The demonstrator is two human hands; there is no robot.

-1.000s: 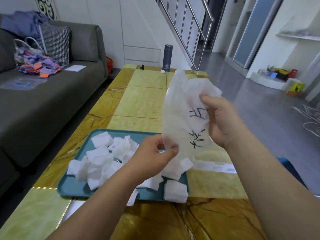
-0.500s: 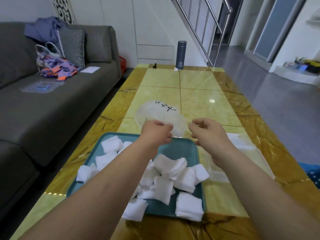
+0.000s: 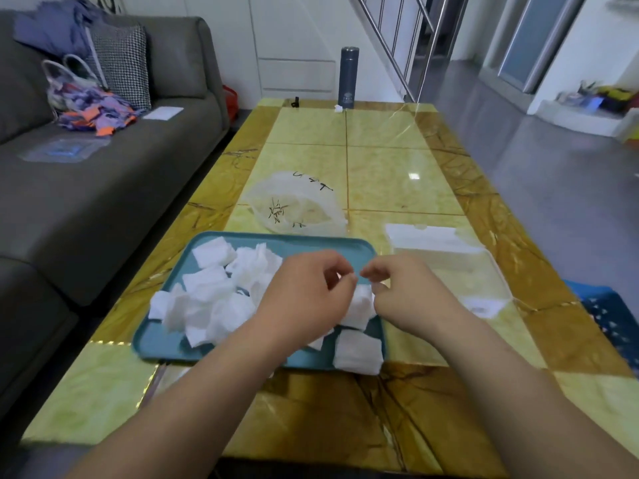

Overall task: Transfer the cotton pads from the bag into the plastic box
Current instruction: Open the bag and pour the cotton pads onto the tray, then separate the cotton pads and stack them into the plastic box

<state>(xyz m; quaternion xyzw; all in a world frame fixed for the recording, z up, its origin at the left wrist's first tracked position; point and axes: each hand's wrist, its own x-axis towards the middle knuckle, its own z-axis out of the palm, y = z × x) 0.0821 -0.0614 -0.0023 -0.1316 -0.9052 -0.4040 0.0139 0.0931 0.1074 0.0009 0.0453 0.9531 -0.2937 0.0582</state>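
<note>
Hovering over teal tray [image 3: 166,347]: left hand [image 3: 307,295], right hand [image 3: 411,295], fingers curled, tips nearly meeting. Pinching anything? Cannot tell. Cotton pads [image 3: 214,288] heaped loose; bag [image 3: 297,209] crumpled beyond tray.

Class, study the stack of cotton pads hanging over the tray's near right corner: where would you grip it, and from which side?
Pinch the cotton pad stack across its overhanging near edge, thumb on top and fingers beneath, coming from the near right with the right hand. That edge juts past the teal tray rim, so fingers probably slip under.
</note>
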